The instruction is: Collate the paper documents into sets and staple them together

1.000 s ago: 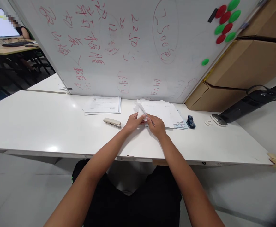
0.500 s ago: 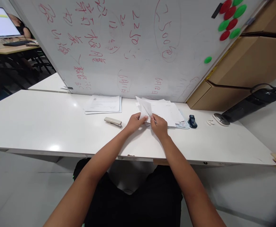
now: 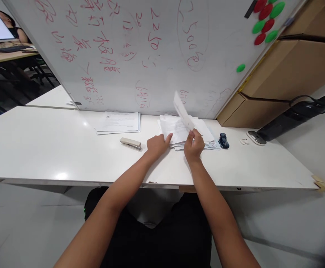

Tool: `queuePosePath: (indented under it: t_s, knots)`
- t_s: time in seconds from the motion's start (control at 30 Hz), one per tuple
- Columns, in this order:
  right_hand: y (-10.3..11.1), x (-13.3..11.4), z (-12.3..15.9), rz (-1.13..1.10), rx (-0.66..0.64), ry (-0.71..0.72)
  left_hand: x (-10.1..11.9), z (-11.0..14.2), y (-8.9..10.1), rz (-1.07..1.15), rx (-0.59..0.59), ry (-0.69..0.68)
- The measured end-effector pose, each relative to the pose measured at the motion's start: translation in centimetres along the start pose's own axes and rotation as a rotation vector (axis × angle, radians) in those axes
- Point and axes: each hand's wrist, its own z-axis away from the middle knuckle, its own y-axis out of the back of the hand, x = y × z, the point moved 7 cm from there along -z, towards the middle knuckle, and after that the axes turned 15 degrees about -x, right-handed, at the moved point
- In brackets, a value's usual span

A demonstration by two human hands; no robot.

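Note:
My right hand [image 3: 194,146] is closed, pinching a sheet of paper [image 3: 183,110] by its lower end; the sheet stands up, tilted, above the stack of papers [image 3: 207,131]. At the stack's lower left corner, my left hand [image 3: 158,145] has its thumb on a printed sheet [image 3: 174,129] and its other fingers curled, partly hidden. That sheet bends slightly along its left side. To the left of my left hand lies a beige stapler [image 3: 131,143]. A small dark blue tool [image 3: 223,141], perhaps a hole punch or staple remover, sits right of the stack.
Another pile of printed papers [image 3: 119,122] lies on the white desk [image 3: 53,145], farther left. A whiteboard [image 3: 162,56] rises behind the desk. Cardboard boxes [image 3: 293,70], a dark bottle [image 3: 288,119] and a mouse [image 3: 256,137] are on the right. A person [image 3: 19,34] sits far left.
My right hand has moved right and away from my left, lifting a sheet up off the others. My left hand has stayed at the stack's corner. The view has shifted slightly.

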Motion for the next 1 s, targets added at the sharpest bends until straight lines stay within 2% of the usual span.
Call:
queuePosePath:
  t_s: [0.07,0.13,0.2,0.23,0.3,0.37,0.43,0.5,0.6,0.67,0.7,0.8,0.83,0.9,1.0]
  knots:
    - [-0.5,-0.3,0.1,-0.023,-0.077,0.03,-0.1,0.6,1.5,0.095,0.101,-0.011]
    - [-0.7,-0.7,0.1,-0.035,-0.119,0.052,0.3,1.6,2.8,0.169,0.186,-0.092]
    - [-0.6,-1.4,0.2,-0.027,-0.126,0.087,1.2,2.4,3.2,0.244,0.19,-0.199]
    - [-0.6,-1.9,0.2,-0.017,-0.136,0.114,1.6,2.6,3.0,0.313,0.154,-0.242]
    - [-1.0,-3.1,0.2,0.001,-0.201,0.2,2.3,2.3,2.0,0.54,0.001,-0.287]
    - [-2.0,-4.7,0.4,0.017,-0.342,0.326,2.9,1.8,0.6,0.807,-0.211,-0.281]
    - [-3.0,-6.1,0.9,0.03,-0.484,0.451,3.3,1.5,-0.1,1.005,-0.368,-0.256]
    - [-3.7,-7.1,1.2,0.048,-0.571,0.528,3.2,1.4,-0.1,1.123,-0.412,-0.221]
    - [-3.8,-7.4,1.4,0.065,-0.604,0.536,2.1,1.1,0.6,1.243,-0.32,-0.184]
    - [-3.3,-6.7,1.0,0.031,-0.549,0.459,1.4,0.9,1.2,1.267,-0.22,-0.19]
    - [-2.8,-5.9,0.6,-0.004,-0.482,0.385,1.2,0.8,1.4,1.263,-0.18,-0.192]
    - [-1.1,-1.9,-0.4,-0.209,-0.219,0.009,0.8,0.6,1.6,1.258,-0.153,-0.172]
    - [-1.0,-0.3,-0.4,-0.319,-0.167,-0.135,0.7,0.5,1.6,1.27,-0.16,-0.165]
    - [-1.8,2.0,-0.1,-0.578,-0.172,-0.384,0.7,0.5,1.6,1.297,-0.171,-0.151]
    - [-3.4,2.9,0.4,-0.898,-0.287,-0.588,0.5,0.5,1.6,1.315,-0.169,-0.117]
